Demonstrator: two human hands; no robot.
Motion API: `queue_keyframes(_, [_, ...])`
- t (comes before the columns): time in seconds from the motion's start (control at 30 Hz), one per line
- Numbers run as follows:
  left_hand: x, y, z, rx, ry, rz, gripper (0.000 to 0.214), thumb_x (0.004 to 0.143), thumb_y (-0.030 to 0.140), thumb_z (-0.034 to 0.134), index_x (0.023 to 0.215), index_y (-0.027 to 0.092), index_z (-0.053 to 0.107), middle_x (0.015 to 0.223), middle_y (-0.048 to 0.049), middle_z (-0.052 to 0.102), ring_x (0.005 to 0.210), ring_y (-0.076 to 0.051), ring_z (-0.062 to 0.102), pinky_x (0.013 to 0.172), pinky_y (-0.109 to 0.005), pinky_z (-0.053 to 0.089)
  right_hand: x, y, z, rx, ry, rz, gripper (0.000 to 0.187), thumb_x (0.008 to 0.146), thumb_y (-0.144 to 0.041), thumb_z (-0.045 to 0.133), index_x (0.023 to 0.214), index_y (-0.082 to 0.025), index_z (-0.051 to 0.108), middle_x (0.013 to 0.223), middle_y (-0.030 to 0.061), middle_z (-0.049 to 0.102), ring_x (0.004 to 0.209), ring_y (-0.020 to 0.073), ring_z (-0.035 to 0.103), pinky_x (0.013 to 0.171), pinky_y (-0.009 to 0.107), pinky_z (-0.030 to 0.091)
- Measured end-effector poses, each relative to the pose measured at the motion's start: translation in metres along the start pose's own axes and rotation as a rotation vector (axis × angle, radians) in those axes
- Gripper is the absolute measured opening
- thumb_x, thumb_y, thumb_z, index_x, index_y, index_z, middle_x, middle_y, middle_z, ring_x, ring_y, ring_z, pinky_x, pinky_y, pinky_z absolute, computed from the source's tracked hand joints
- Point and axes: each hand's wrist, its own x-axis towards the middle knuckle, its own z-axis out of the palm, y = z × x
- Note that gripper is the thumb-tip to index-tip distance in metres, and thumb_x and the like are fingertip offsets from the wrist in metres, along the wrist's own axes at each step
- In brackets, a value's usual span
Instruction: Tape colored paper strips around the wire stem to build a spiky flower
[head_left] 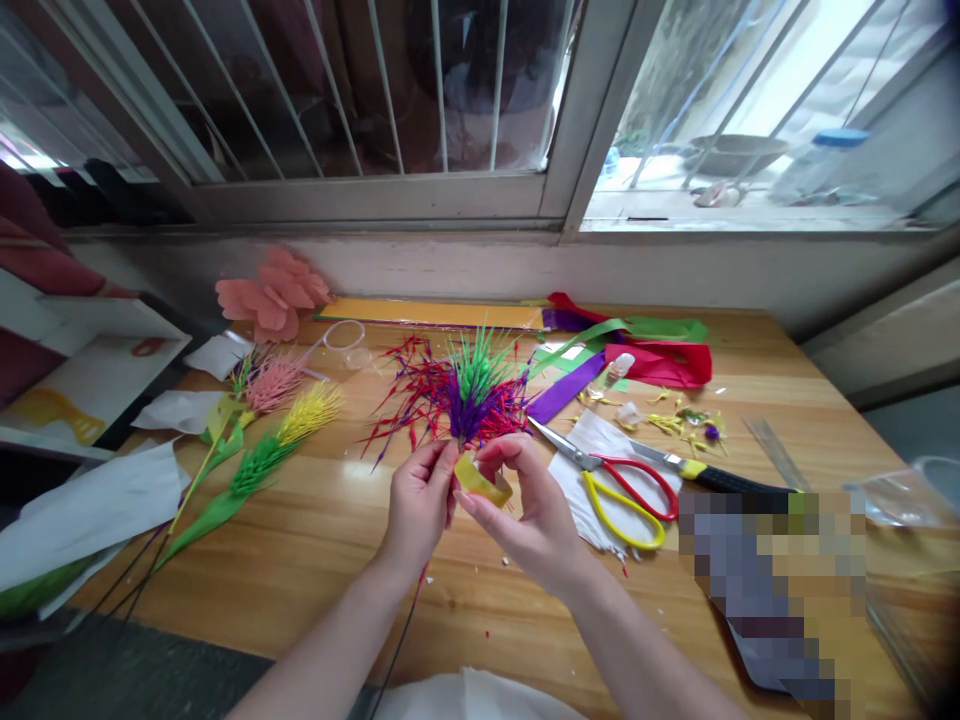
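Head view. The left hand point(420, 500) is closed in a pinch, thumb and fingertips gripping the base of a spiky paper flower head point(465, 395) of red, purple and green, held just above the desk point(315, 540) near its middle. Its dark wire stem point(401, 640) hangs down past the wrist. The right hand point(525, 510) is likewise closed, thumb and forefinger nipping a short yellow paper strip point(484, 482) that touches the flower base between the two hands. Red-and-yellow scissors point(622, 485) and a utility knife point(705, 472) lie just right of the hands; green, yellow and pink paper stems point(262, 450) lie to the left. Likely faults: a slackened left pinch would let the bundled spikes splay or slide along the wire; too hard a pull could tear the thin strip or seat it crooked; a right forearm swung outward could meet the scissor blades
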Motion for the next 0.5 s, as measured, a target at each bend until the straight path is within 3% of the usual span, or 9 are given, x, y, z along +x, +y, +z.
queue_keyframes(0.27, [0.0012, 0.0043, -0.0003, -0.045, -0.058, -0.074, 0.033, 0.065, 0.048, 0.066, 0.072, 0.019, 0.052, 0.035, 0.0116, 0.038, 0.024, -0.002, 0.021, 0.023, -0.012, 0.017, 0.0007, 0.0058, -0.0049, 0.117, 0.03, 0.045, 0.022, 0.077, -0.022, 0.062, 0.093, -0.025, 0.047, 0.086, 0.0006, 0.047, 0.079, 0.0148, 0.046, 0.073, 0.03, 0.041])
queue_keyframes(0.5, [0.0018, -0.0002, 0.0002, -0.025, -0.012, 0.024, 0.035, 0.066, 0.05, 0.065, 0.066, 0.016, 0.055, 0.035, 0.0097, 0.038, 0.025, -0.003, 0.027, 0.024, -0.014, 0.023, -0.0001, 0.0067, -0.004, 0.075, -0.007, 0.029, 0.02, 0.077, -0.023, 0.062, 0.092, -0.024, 0.048, 0.086, 0.0019, 0.047, 0.079, 0.0159, 0.048, 0.074, 0.033, 0.042])
